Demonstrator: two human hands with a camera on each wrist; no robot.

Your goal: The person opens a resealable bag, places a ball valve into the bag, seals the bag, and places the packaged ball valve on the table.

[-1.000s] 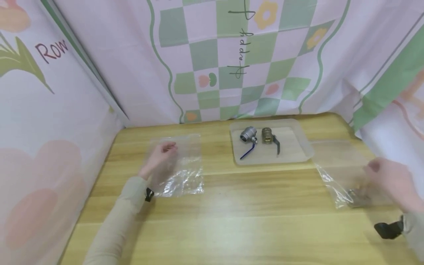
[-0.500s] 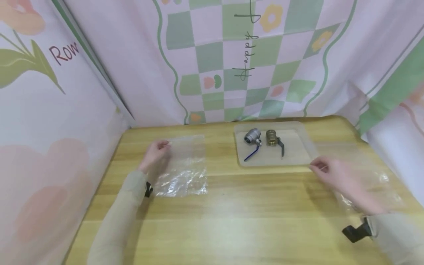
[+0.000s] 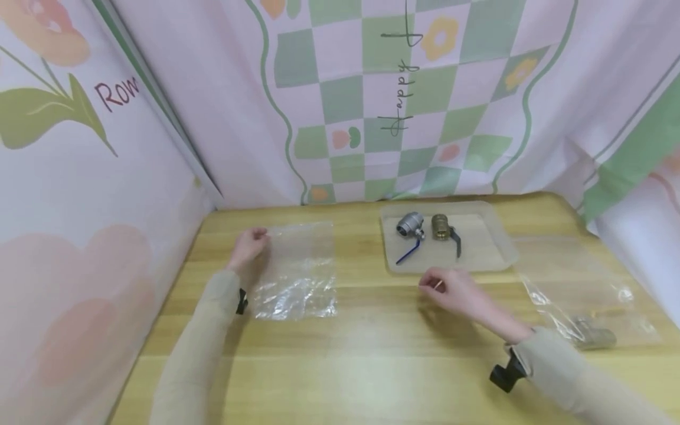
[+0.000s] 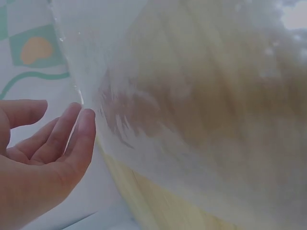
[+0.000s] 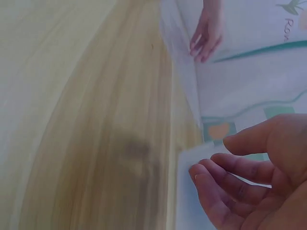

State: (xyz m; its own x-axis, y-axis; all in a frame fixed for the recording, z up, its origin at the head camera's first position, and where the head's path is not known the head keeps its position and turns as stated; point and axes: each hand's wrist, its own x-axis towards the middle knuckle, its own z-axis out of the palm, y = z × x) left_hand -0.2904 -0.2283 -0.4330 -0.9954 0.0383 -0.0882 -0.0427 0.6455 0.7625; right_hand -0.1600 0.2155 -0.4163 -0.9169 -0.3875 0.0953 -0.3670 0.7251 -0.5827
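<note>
My left hand (image 3: 248, 248) is at the left edge of a flat clear plastic bag (image 3: 297, 265). The left wrist view shows its thumb apart from loosely bent fingers (image 4: 85, 129), with nothing pinched between them. Whether the fingertips touch the bag I cannot tell. Over the table, just in front of a translucent tray (image 3: 491, 239), hovers my right hand (image 3: 457, 293). Its fingers curl loosely and hold nothing, as the right wrist view confirms. Inside the tray lie a silver ball valve (image 3: 410, 225) with a blue lever and a brass ball valve (image 3: 440, 226) with a dark lever.
A second clear bag (image 3: 558, 265) lies to the right of the tray, with a metal valve (image 3: 595, 337) visible in its near end. Patterned curtains (image 3: 345, 100) border the wooden table (image 3: 345, 378) at the back and sides.
My right hand has moved left from above the right-hand bag to in front of the tray, uncovering the valve in that bag. My left hand has drawn back slightly to its bag's left edge.
</note>
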